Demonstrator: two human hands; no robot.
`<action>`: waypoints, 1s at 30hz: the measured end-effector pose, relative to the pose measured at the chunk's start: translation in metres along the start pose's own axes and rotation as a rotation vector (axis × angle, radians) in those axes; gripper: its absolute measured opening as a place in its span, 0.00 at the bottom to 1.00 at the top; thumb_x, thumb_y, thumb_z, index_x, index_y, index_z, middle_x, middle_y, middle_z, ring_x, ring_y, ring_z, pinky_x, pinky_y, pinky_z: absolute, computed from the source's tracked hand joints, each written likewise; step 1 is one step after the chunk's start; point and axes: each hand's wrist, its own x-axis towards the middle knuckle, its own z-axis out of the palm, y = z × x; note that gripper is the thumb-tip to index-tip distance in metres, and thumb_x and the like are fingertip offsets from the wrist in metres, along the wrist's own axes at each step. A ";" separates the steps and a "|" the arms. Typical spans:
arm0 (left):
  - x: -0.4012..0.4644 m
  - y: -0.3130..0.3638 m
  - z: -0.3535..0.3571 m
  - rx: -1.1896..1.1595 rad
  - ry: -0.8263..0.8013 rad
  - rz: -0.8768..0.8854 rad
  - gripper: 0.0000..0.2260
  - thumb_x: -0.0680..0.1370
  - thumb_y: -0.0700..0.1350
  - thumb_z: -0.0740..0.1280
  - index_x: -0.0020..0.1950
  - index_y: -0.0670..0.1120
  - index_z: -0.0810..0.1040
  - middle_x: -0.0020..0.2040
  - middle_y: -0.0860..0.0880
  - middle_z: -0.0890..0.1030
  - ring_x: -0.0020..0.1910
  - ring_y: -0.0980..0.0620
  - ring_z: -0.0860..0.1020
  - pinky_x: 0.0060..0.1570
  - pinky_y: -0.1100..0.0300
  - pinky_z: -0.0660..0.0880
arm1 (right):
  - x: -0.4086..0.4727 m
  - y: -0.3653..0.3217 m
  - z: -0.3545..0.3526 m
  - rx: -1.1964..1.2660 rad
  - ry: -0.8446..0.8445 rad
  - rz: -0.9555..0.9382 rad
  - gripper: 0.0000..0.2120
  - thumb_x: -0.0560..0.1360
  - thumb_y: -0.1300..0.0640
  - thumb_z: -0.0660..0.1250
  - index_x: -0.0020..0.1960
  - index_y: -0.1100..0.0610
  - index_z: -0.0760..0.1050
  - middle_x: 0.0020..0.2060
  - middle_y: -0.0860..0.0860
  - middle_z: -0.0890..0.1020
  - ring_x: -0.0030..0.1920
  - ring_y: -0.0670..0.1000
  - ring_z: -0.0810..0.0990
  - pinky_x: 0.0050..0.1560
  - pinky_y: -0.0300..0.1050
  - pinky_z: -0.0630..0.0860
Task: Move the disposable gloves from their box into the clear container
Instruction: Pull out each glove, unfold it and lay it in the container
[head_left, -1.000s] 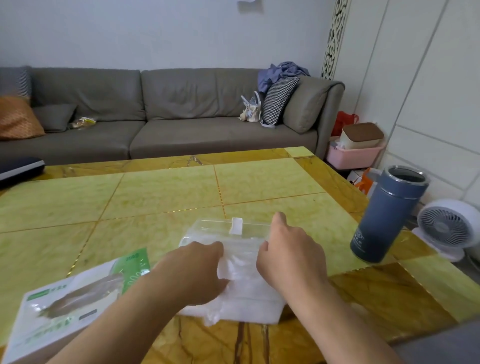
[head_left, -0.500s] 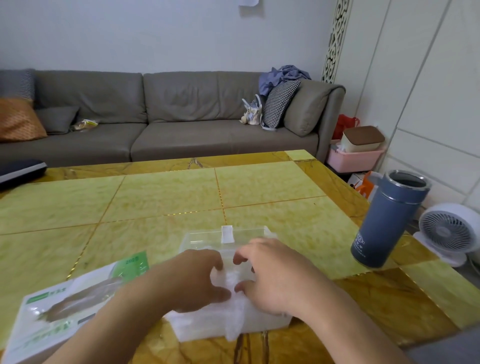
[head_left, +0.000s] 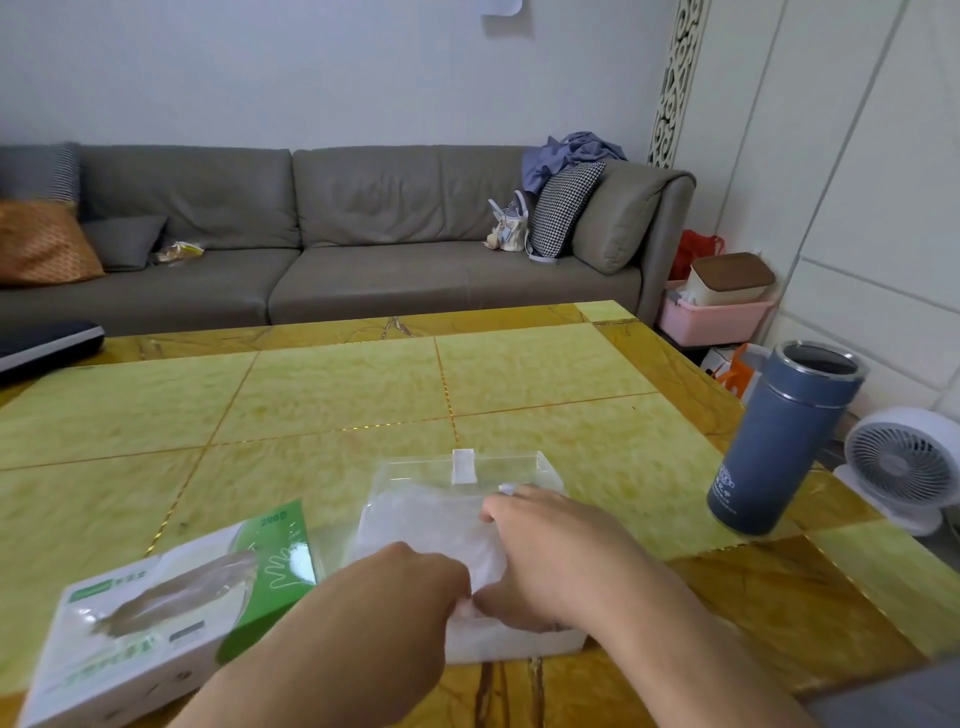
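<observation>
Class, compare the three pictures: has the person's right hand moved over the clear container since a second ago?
Yes. The right hand has slid from the clear container's right edge, away from the blue flask, inward to meet the left hand on the gloves.

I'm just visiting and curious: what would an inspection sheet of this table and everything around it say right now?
Surface: green and amber tiled table.
Job's things: clear container holding the glove stack; glove box lying to its left.
Clutter: blue flask, lid off, near the right edge.
Grips: left hand and right hand both pinch the gloves over the container.
Cables: nothing seen.
Surroundings: grey sofa, white fan, pink bin.
</observation>
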 end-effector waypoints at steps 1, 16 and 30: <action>0.001 -0.004 -0.001 0.007 -0.039 -0.011 0.16 0.82 0.45 0.57 0.64 0.63 0.75 0.53 0.58 0.75 0.52 0.56 0.79 0.54 0.57 0.78 | 0.001 -0.001 0.000 -0.015 -0.019 0.007 0.35 0.72 0.34 0.70 0.73 0.50 0.70 0.68 0.47 0.75 0.63 0.53 0.78 0.52 0.50 0.78; 0.013 0.022 -0.013 0.065 0.213 -0.002 0.09 0.82 0.50 0.62 0.62 0.58 0.71 0.54 0.57 0.73 0.59 0.54 0.75 0.48 0.60 0.73 | 0.021 -0.013 -0.019 -0.068 -0.311 0.014 0.27 0.77 0.48 0.71 0.74 0.51 0.72 0.63 0.51 0.80 0.56 0.52 0.83 0.55 0.52 0.80; 0.050 0.007 0.001 0.170 -0.169 -0.266 0.14 0.76 0.50 0.73 0.44 0.51 0.67 0.43 0.53 0.75 0.47 0.49 0.78 0.41 0.59 0.69 | 0.012 -0.023 -0.017 -0.078 -0.281 0.114 0.14 0.75 0.53 0.74 0.58 0.55 0.77 0.67 0.59 0.75 0.34 0.51 0.73 0.31 0.42 0.66</action>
